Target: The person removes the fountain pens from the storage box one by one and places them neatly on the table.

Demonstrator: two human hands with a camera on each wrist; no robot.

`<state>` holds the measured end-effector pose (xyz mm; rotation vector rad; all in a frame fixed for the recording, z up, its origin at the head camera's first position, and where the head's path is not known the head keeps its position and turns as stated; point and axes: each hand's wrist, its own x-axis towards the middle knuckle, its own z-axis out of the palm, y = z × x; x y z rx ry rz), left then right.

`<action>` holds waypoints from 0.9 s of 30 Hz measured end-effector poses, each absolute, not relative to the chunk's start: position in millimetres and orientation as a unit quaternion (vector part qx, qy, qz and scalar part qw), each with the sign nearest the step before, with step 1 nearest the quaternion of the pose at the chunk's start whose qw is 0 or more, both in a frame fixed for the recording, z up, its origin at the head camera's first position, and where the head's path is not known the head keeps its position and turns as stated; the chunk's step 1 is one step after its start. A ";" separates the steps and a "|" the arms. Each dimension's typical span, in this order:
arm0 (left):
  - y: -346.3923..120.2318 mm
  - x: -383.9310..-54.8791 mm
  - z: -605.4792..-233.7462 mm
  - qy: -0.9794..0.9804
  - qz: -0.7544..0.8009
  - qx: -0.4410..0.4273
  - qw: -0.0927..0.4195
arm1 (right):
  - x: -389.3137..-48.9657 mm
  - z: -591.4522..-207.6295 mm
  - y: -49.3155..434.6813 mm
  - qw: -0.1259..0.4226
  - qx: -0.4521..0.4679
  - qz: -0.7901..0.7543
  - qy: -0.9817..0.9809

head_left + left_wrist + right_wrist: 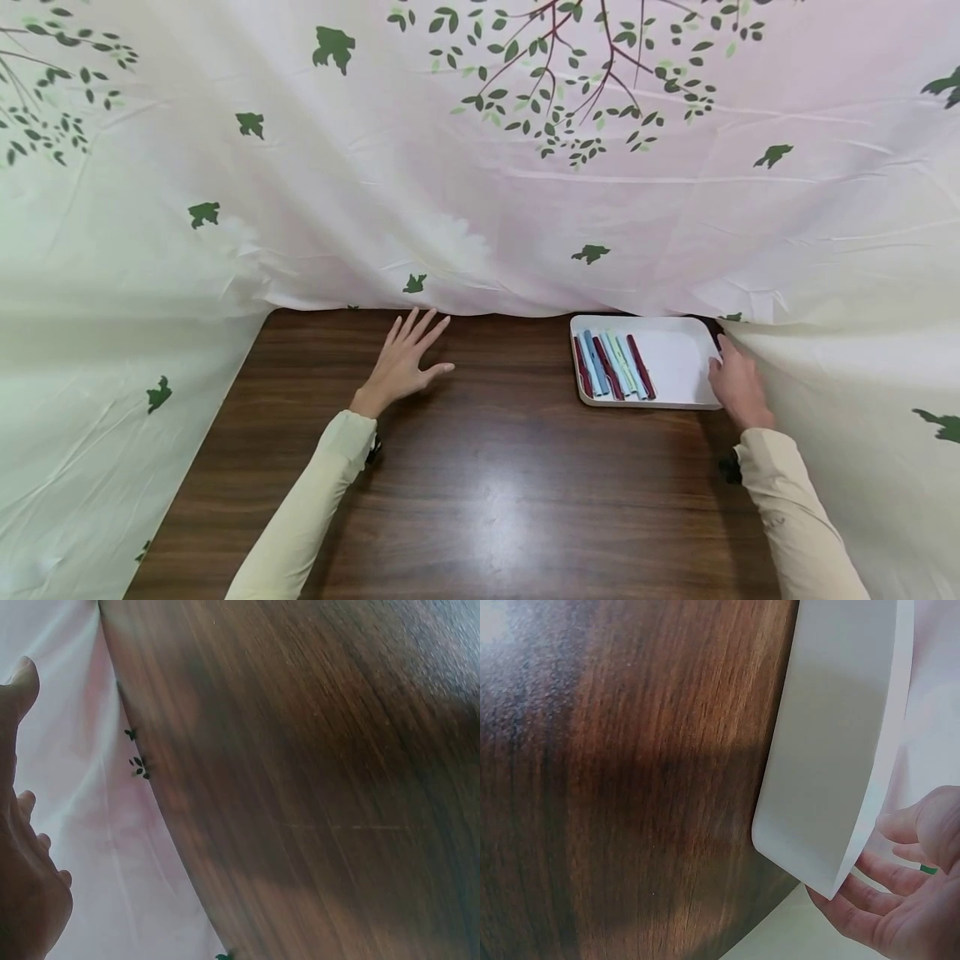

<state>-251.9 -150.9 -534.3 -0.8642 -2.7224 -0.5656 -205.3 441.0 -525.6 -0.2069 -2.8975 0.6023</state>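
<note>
At the far right of the table lies a white tray, its long side facing me. My right hand grips its right end, the thumb at the rim and the fingers along the outer wall, as the right wrist view also shows around the tray. Several slim rolled pieces in dark red, blue, pale blue and light green lie side by side in the tray's left half. Over the table's far left part, my left hand is spread with fingers straight, holding nothing. Its fingertips point toward the back edge.
The dark wooden table has light glare on its near middle. A pale curtain printed with leaves and branches hangs along the back edge and both sides, close behind the tray and beside the right arm.
</note>
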 end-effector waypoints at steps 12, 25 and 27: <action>-142.0 -250.2 -538.5 -0.925 -0.187 -0.310 0.112 | -207.4 -529.7 446.1 0.097 -0.067 0.198 -0.973; -125.5 -248.3 -541.3 -0.926 -0.193 -0.312 0.089 | -209.7 -530.7 452.2 0.070 -0.070 0.200 -0.975; -124.1 -248.3 -540.8 -0.926 -0.193 -0.313 0.088 | -209.9 -531.2 453.6 0.066 -0.071 0.206 -0.974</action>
